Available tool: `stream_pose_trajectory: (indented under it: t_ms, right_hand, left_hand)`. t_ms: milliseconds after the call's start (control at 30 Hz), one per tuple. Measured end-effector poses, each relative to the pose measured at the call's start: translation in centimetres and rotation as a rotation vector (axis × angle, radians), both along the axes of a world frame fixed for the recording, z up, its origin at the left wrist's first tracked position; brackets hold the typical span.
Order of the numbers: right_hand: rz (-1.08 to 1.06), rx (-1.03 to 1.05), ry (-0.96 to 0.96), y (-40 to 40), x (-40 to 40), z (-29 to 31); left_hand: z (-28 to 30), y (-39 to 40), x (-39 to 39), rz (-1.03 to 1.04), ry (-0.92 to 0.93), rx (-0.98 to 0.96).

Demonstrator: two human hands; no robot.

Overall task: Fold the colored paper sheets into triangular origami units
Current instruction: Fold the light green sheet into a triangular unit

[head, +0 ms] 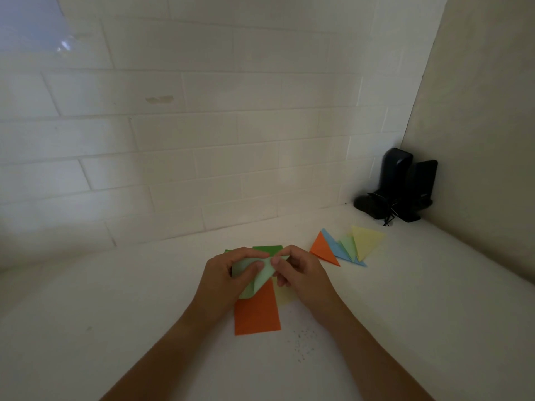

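A pale green paper [257,277], partly folded, is held just above the white counter between both hands. My left hand [228,270] pinches its left side with the thumb on top. My right hand [301,270] pinches its upper right corner. Under the hands lies a flat orange sheet [257,312], with a dark green sheet [267,248] behind it and a pale yellow sheet [282,295] peeking out at the right. To the right, several folded triangles lie overlapped in a row: orange [324,248], blue [335,247], pale green [348,244] and yellow [366,240].
Two black speakers [401,186] with a tangled cable stand in the back right corner. A white tiled wall [202,140] runs along the back of the counter and a plain wall [477,140] closes the right side. Dark specks [301,342] dot the counter near the orange sheet.
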State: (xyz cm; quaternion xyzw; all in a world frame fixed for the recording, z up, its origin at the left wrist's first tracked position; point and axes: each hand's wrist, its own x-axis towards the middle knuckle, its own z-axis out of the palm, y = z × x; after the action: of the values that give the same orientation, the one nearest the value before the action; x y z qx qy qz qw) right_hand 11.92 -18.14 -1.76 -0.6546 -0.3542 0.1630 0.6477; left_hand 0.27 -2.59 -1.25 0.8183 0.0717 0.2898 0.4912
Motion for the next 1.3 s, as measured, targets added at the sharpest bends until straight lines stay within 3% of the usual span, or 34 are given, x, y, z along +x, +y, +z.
stream_pose_trajectory:
  t_ms: [867,1300]
  right_hand:
    - [-0.070,-0.006,-0.003,-0.1,-0.2,0.2]
    - [-0.060,0.040,0.102,-0.4,-0.3,1.0]
  left_hand:
    - [0.3,-0.1,-0.1,0.004,-0.010,-0.014]
    - [0.8,-0.3,-0.3,-0.038,0.019,-0.168]
